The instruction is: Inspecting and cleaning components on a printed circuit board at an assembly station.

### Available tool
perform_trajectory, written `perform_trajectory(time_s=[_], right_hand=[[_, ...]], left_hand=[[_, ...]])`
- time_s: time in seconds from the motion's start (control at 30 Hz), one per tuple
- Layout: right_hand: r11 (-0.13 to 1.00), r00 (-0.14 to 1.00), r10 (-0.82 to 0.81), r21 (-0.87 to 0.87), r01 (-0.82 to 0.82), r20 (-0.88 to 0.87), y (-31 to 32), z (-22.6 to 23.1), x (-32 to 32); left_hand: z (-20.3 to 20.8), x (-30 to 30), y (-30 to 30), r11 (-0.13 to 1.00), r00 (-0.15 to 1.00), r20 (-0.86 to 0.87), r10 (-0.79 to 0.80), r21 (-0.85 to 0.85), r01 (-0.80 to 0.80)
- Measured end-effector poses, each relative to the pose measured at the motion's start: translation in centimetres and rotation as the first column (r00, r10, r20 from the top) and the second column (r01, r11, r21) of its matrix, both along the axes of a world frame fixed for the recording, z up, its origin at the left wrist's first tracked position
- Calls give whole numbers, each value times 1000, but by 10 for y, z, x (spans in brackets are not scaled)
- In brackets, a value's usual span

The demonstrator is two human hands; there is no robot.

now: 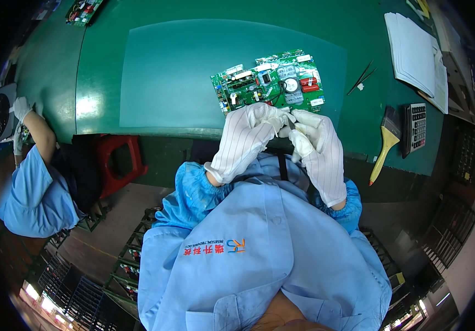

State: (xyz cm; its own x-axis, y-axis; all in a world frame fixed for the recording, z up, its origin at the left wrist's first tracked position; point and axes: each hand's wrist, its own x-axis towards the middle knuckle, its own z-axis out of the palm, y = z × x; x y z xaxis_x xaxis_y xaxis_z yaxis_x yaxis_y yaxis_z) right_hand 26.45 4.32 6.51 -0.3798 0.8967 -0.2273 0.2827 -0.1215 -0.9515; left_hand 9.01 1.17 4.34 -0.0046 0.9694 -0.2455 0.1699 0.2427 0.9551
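Observation:
Both of my hands wear white striped gloves and meet just in front of the table edge. My left hand (248, 135) and my right hand (317, 146) pinch a small thin dark piece (291, 124) between their fingertips; what it is I cannot tell. Just beyond my fingers a green circuit board (267, 81) with white, red and grey parts lies flat on a pale green mat (182, 71). A black strap or cable hangs down between my wrists.
Black tweezers (362, 78), a yellow-handled brush (387, 144), a calculator (415, 127) and a stack of white papers (416, 52) lie at the right. A second circuit board (84, 11) sits far left. A co-worker's gloved hand (21, 107) works at the left, beside a red stool (117, 160).

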Motion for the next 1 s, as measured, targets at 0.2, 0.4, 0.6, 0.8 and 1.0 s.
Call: perform_trajectory(time_s=[0.2, 0.4, 0.6, 0.8, 1.0], right_hand=[[992, 993, -39, 121, 26, 110, -5, -3, -2], [849, 923, -86, 512, -130, 376, -6, -15, -4], [759, 866, -128, 610, -229, 483, -6, -17, -6], [657, 823, -185, 690, -303, 537, -9, -29, -8], [554, 784, -206, 731, -399, 585, -10, -30, -8]], left_hand=[[-20, 1, -1, 945, 979, -205, -1, 319, 68], [-12, 6, -2, 972, 965, -260, 12, 231, 51], [-30, 6, -5, 845, 860, -500, 103, 500, 189], [-27, 5, -3, 813, 838, -525, 145, 546, 201], [-26, 6, -2, 819, 818, -550, 168, 540, 195]])
